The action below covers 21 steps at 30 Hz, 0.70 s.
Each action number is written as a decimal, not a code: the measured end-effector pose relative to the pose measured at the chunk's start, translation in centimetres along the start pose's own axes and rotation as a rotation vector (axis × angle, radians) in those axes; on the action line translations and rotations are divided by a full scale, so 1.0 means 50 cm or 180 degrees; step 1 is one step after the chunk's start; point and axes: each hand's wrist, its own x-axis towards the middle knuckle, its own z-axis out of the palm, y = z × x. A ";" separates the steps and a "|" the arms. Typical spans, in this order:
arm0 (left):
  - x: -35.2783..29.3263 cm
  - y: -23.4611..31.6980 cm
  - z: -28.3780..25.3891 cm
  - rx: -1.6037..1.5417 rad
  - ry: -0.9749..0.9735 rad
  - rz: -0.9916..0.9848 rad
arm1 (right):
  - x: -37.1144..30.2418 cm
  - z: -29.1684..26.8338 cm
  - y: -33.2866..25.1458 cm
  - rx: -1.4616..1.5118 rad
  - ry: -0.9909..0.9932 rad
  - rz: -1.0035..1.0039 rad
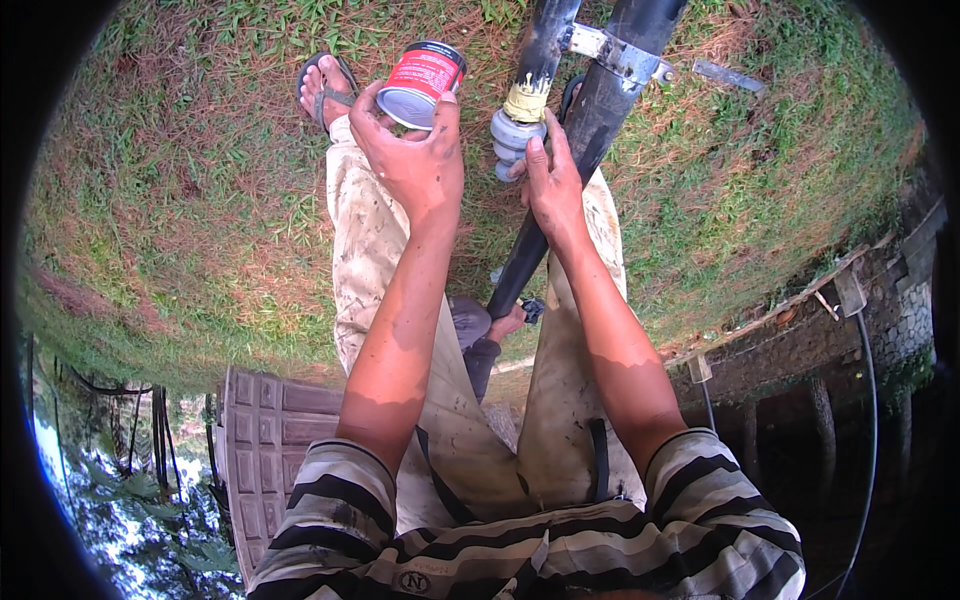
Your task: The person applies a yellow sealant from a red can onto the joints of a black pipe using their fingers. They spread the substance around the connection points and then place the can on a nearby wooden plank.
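My left hand (415,165) is closed round a small metal tin (425,78) with a red label and a dark band at its top rim. Its pale round end is turned toward me. On the right, my right hand (553,180) grips a rounded grey fitting (515,135) from its right side, thumb toward me; some fingers are hidden behind it. The fitting sits at the end of a black pipe (543,50). Thick yellow paste (526,100) coats the joint between them, with drips running up the pipe.
A metal clamp (612,55) joins the pipe to a longer black pole (598,115) slanting past my right hand. Near its lower end is another person's limb (508,322). A flat grey strip (728,76) lies on the grass (220,180). A stone wall (890,310) borders the right.
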 end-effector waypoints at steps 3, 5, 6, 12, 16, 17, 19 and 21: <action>-0.003 -0.004 0.002 0.0025 -0.0012 0.0010 | -0.003 0.003 -0.012 -0.0102 -0.0067 0.0114; -0.006 -0.001 0.004 -0.0016 -0.0018 -0.0015 | -0.008 0.005 -0.007 -0.0179 -0.0049 0.0032; -0.006 -0.003 0.005 -0.0052 -0.0023 -0.0016 | -0.010 0.003 -0.004 -0.0328 -0.0089 -0.0068; -0.002 -0.007 0.004 -0.0060 -0.0004 -0.0011 | -0.022 -0.024 -0.049 -0.1694 -0.0167 -0.0185; -0.002 0.000 0.003 -0.0067 -0.0008 -0.0024 | -0.015 -0.030 -0.061 -0.2275 -0.0264 -0.0114; -0.004 0.003 0.003 -0.0124 -0.0001 -0.0036 | -0.015 -0.030 -0.060 -0.2440 -0.0308 -0.0142; -0.005 0.006 0.002 -0.0148 -0.0030 -0.0055 | -0.021 -0.025 -0.051 -0.2508 -0.0303 -0.0307; -0.005 0.006 0.001 -0.0136 -0.0040 -0.0068 | -0.024 -0.021 -0.039 -0.2560 -0.0271 -0.0464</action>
